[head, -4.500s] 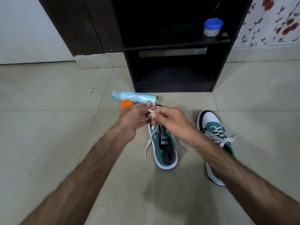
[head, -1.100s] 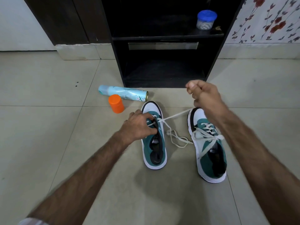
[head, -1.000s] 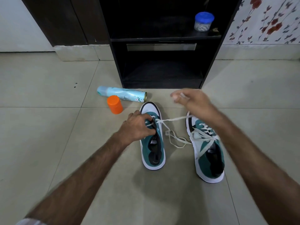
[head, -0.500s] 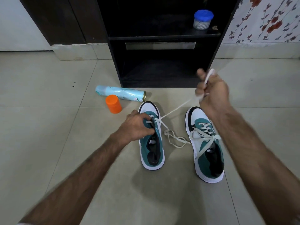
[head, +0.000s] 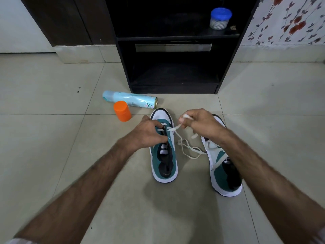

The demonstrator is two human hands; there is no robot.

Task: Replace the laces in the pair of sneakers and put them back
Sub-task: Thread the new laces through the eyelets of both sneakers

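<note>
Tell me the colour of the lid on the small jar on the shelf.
Blue: the small clear plastic jar on the black shelf has a blue lid, seen in the head view.

Lying underfoot: beige tiled floor [head: 52,155]. Standing behind: black open shelf unit [head: 175,71], floral wallpaper [head: 290,20] right, dark wooden door [head: 66,20] left.

Two teal-and-white sneakers stand side by side on the floor, toes pointing far. The left sneaker [head: 164,155] is only partly laced, its white lace [head: 186,148] trailing loose toward the right sneaker [head: 223,169], whose laces are tied.
</note>
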